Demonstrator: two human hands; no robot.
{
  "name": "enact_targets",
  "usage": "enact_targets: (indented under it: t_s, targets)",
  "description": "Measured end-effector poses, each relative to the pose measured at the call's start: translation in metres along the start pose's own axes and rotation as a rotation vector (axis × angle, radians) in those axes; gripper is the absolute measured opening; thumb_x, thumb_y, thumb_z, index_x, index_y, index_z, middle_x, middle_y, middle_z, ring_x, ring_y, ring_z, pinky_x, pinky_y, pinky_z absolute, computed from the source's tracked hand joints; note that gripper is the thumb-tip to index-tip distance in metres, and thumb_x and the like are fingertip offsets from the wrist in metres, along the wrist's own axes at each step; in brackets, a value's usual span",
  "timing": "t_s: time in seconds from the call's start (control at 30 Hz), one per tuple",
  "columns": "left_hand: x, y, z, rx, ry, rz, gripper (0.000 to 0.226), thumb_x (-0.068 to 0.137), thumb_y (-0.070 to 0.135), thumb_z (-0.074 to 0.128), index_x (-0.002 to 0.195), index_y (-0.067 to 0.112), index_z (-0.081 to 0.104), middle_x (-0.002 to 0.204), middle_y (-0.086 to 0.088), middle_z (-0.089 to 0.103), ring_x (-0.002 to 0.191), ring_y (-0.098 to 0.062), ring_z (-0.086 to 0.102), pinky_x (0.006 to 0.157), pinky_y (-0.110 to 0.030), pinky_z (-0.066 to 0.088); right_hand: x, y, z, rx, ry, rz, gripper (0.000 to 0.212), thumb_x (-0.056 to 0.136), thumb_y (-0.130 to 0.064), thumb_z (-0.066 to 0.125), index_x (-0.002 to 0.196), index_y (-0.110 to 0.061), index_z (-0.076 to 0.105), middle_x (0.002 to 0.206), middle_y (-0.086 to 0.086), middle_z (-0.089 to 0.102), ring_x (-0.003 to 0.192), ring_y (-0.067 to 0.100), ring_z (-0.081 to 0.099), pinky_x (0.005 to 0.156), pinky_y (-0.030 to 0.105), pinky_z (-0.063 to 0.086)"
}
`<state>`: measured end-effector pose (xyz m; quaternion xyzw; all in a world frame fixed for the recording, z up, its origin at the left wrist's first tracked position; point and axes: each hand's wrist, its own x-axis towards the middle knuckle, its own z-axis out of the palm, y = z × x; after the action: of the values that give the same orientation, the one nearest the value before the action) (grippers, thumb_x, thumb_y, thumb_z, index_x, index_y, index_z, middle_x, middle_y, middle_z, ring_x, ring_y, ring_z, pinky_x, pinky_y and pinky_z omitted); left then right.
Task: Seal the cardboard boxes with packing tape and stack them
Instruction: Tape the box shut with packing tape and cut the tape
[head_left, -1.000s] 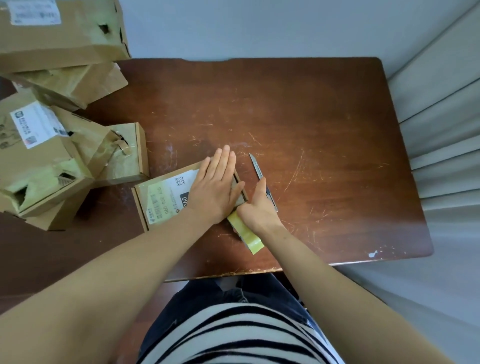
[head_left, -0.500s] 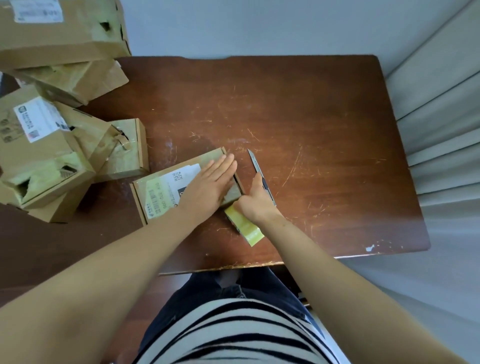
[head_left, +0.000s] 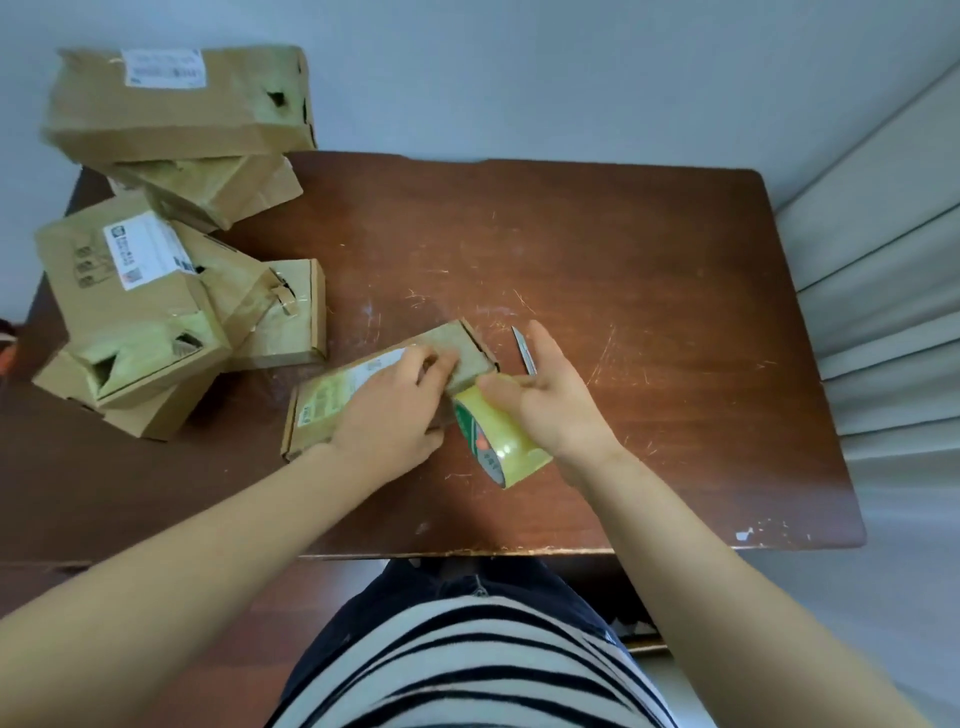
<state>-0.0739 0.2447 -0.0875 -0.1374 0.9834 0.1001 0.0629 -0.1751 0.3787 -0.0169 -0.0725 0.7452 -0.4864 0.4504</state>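
Nearest, in the lower centre of the frame, the roll of tape (head_left: 501, 439) stands on edge just off the tabletop (head_left: 649, 270). The right hand (head_left: 558, 402) holds it, thumb laid over its upper rim; the fingers behind it are partly hidden. It is probably light but sticky, best held by the rim or core. Just left, the left hand (head_left: 392, 415) grips the small box (head_left: 332, 400), fingers (head_left: 434, 364) curled on its top and thumb against the near side. The box lies at centre frame, its long axis running from lower left to upper right, its far end towards a knife (head_left: 522, 349). It looks light and stiff, yet its thin walls would dent, so holding the long sides seems wisest. At the upper left sits a pile of boxes (head_left: 135, 291).
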Motion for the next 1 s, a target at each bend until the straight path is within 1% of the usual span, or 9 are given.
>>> enact_targets:
  t_s: [0.1, 0.27, 0.4, 0.53, 0.63, 0.73, 0.8, 0.9, 1.0]
  targets:
    - [0.005, -0.004, -0.019, 0.0, 0.034, -0.017, 0.083, 0.085, 0.031, 0.059, 0.152, 0.014, 0.012, 0.123, -0.005, 0.054, 0.105, -0.027, 0.058, 0.077, -0.035, 0.045, 0.0, -0.023, 0.0, -0.034, 0.032, -0.14, 0.082, 0.091, -0.024, 0.063, 0.152, -0.031, 0.009, 0.087, -0.01, 0.064, 0.081, 0.016, 0.069, 0.076, 0.032, 0.058]
    - [0.009, -0.007, -0.018, -0.024, 0.063, -0.091, 0.06, 0.09, 0.052, 0.05, 0.136, 0.016, 0.038, 0.116, -0.001, 0.057, 0.103, -0.024, 0.061, 0.072, -0.037, 0.048, 0.007, -0.039, 0.015, -0.153, 0.05, -0.23, 0.075, 0.094, -0.028, 0.058, 0.152, -0.032, 0.01, 0.092, -0.024, 0.047, 0.071, 0.006, 0.061, 0.064, 0.014, 0.053]
    - [0.018, -0.017, -0.019, 0.012, 0.092, -0.085, 0.07, 0.089, 0.053, 0.053, 0.146, 0.02, 0.028, 0.124, -0.001, 0.058, 0.102, -0.026, 0.064, 0.075, -0.038, 0.051, 0.002, -0.03, 0.011, -0.178, 0.069, -0.231, 0.078, 0.094, -0.023, 0.058, 0.151, -0.034, 0.007, 0.11, -0.024, 0.045, 0.068, 0.009, 0.067, 0.059, 0.021, 0.055]
    - [0.022, -0.018, -0.019, 0.006, 0.017, -0.075, 0.074, 0.089, 0.055, 0.052, 0.148, 0.023, 0.022, 0.135, 0.001, 0.052, 0.11, -0.026, 0.06, 0.082, -0.041, 0.05, -0.005, -0.01, 0.012, -0.142, 0.084, -0.157, 0.078, 0.094, -0.02, 0.058, 0.152, -0.035, 0.008, 0.087, -0.03, 0.05, 0.052, 0.01, 0.066, 0.051, 0.026, 0.057]
    - [0.025, -0.024, -0.022, -0.048, -0.016, -0.107, 0.083, 0.089, 0.056, 0.053, 0.152, 0.021, 0.013, 0.141, -0.001, 0.045, 0.125, -0.024, 0.049, 0.09, -0.04, 0.047, 0.003, -0.003, 0.016, -0.057, 0.074, -0.123, 0.077, 0.094, -0.018, 0.058, 0.151, -0.035, 0.008, 0.094, -0.012, 0.061, 0.06, 0.031, 0.067, 0.058, 0.044, 0.059]
    - [0.022, -0.026, -0.018, 0.096, 0.199, 0.133, 0.084, 0.086, 0.042, 0.065, 0.151, 0.011, 0.021, 0.15, -0.007, 0.037, 0.139, -0.025, 0.033, 0.111, -0.039, 0.03, 0.008, -0.003, 0.015, -0.026, 0.08, -0.136, 0.074, 0.095, -0.016, 0.056, 0.152, -0.031, 0.011, 0.084, -0.014, 0.058, 0.06, 0.024, 0.067, 0.056, 0.035, 0.059]
    - [0.025, -0.029, -0.009, 0.171, 0.242, 0.282, 0.08, 0.083, 0.031, 0.071, 0.148, 0.009, 0.03, 0.153, -0.008, 0.033, 0.141, -0.023, 0.031, 0.112, -0.037, 0.024, 0.008, -0.002, 0.013, -0.034, 0.08, -0.152, 0.073, 0.095, -0.016, 0.056, 0.152, -0.029, 0.012, 0.086, -0.017, 0.053, 0.057, 0.015, 0.065, 0.052, 0.028, 0.057]
    - [0.028, -0.029, -0.004, 0.21, 0.213, 0.286, 0.082, 0.082, 0.031, 0.074, 0.147, 0.01, 0.03, 0.153, -0.007, 0.034, 0.14, -0.022, 0.034, 0.109, -0.032, 0.026, 0.012, -0.002, 0.015, -0.053, 0.092, -0.15, 0.072, 0.095, -0.017, 0.056, 0.152, -0.029, 0.014, 0.092, -0.02, 0.05, 0.057, 0.013, 0.065, 0.052, 0.025, 0.056]
    - [0.026, -0.027, -0.001, 0.246, 0.25, 0.209, 0.075, 0.083, 0.036, 0.071, 0.146, 0.013, 0.035, 0.151, -0.008, 0.037, 0.137, -0.023, 0.039, 0.108, -0.037, 0.035, 0.015, -0.006, 0.016, -0.058, 0.071, -0.16, 0.071, 0.095, -0.02, 0.057, 0.151, -0.031, 0.015, 0.122, -0.007, 0.05, 0.059, 0.011, 0.066, 0.052, 0.025, 0.057]
